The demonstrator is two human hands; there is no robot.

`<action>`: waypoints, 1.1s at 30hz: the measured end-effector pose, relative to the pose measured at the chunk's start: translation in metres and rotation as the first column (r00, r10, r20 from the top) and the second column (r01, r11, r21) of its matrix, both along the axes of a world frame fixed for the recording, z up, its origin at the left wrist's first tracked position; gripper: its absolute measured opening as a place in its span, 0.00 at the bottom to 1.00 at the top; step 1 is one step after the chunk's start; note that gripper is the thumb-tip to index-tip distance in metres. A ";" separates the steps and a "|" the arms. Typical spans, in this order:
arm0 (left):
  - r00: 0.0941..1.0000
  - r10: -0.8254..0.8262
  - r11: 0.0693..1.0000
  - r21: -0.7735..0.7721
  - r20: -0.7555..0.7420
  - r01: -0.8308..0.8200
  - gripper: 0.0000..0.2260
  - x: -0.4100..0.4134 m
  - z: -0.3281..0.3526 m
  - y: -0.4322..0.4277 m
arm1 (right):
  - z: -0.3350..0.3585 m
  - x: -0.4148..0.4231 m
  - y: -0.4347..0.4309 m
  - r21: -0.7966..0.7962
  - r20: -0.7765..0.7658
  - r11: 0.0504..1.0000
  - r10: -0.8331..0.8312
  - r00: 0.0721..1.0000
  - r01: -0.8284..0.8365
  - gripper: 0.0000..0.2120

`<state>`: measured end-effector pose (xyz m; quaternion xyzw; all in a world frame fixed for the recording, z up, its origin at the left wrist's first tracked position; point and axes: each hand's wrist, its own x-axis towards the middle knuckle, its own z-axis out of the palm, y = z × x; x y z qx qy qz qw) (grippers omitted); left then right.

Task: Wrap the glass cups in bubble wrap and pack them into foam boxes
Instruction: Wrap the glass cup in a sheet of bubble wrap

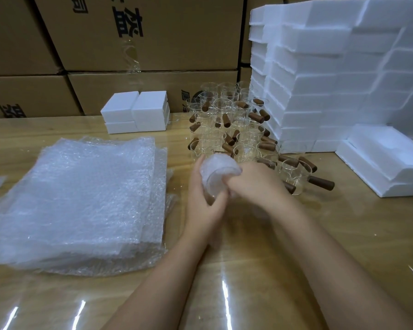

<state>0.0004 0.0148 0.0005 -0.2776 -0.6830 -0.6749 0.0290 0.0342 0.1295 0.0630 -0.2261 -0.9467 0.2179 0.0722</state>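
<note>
A glass cup wrapped in bubble wrap point(216, 173) is held above the table's middle. My left hand point(204, 203) grips it from below and from the left. My right hand point(253, 181) grips its right side, fingers curled into the wrap. Behind my hands stand several bare glass cups with brown wooden handles point(227, 125). A thick stack of bubble wrap sheets point(81, 201) lies to the left. An open foam box point(386, 158) sits at the right, its hollow facing up.
A tall wall of stacked foam boxes point(332, 75) fills the back right. Shut foam boxes point(136, 113), stacked two high, stand at the back centre. Cardboard cartons point(138, 32) line the rear. The wooden table point(248, 270) has a glossy film on it.
</note>
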 end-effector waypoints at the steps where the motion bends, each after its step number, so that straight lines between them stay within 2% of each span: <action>1: 0.996 -0.054 0.998 -0.040 -0.074 0.051 0.35 0.001 -0.001 -0.001 | 0.005 0.003 0.007 -0.048 0.024 0.999 0.005 1.000 -0.004 0.10; 4: 0.939 -0.153 0.982 -0.153 -0.307 0.110 0.43 0.003 -0.007 0.002 | 0.016 0.014 0.025 -0.029 0.131 0.995 0.096 0.987 -0.093 0.13; 6: 0.919 -0.155 0.982 -0.158 -0.363 0.103 0.44 0.003 -0.007 0.006 | 0.019 0.018 0.030 -0.042 0.229 0.986 0.169 0.959 -0.164 0.12; 8: 0.907 -0.129 0.988 -0.131 -0.402 0.083 0.43 0.001 -0.010 0.007 | 0.019 0.019 0.029 -0.138 0.280 0.967 0.244 0.928 -0.213 0.12; 10: 0.921 -0.121 0.990 -0.114 -0.371 0.084 0.40 -0.001 -0.012 0.006 | 0.019 0.020 0.026 -0.156 0.268 0.953 0.294 0.917 -0.260 0.14; 12: 0.965 -0.096 0.993 -0.091 -0.244 0.076 0.37 0.000 -0.009 0.005 | 0.021 0.020 0.022 -0.117 0.194 0.945 0.323 0.926 -0.305 0.13; 16: 0.997 0.083 0.995 -0.057 0.008 -0.082 0.29 -0.005 -0.004 0.008 | 0.034 0.025 0.017 -0.121 -0.122 0.934 0.321 0.939 -0.335 0.13; 18: 0.988 0.140 0.988 -0.079 0.071 -0.134 0.29 -0.010 -0.004 0.007 | 0.044 0.030 0.012 -0.085 -0.182 0.929 0.341 0.922 -0.360 0.14; 21: 0.985 0.142 0.983 -0.132 0.101 -0.128 0.28 -0.011 -0.005 0.006 | 0.047 0.031 0.000 0.000 0.013 0.915 0.404 0.915 -0.404 0.27; 24: 0.993 0.097 0.990 -0.108 0.072 -0.089 0.27 -0.009 -0.004 0.006 | 0.037 0.023 -0.010 0.156 0.201 0.887 0.403 0.893 -0.436 0.34; 28: 0.997 0.078 0.990 -0.119 0.017 -0.076 0.32 -0.007 -0.005 0.006 | 0.027 0.017 -0.018 0.252 0.272 0.857 0.384 0.882 -0.450 0.29; 33: 0.997 0.072 0.989 -0.125 -0.037 -0.076 0.28 -0.005 -0.002 0.008 | 0.016 0.011 -0.022 0.310 0.274 0.839 0.372 0.887 -0.448 0.21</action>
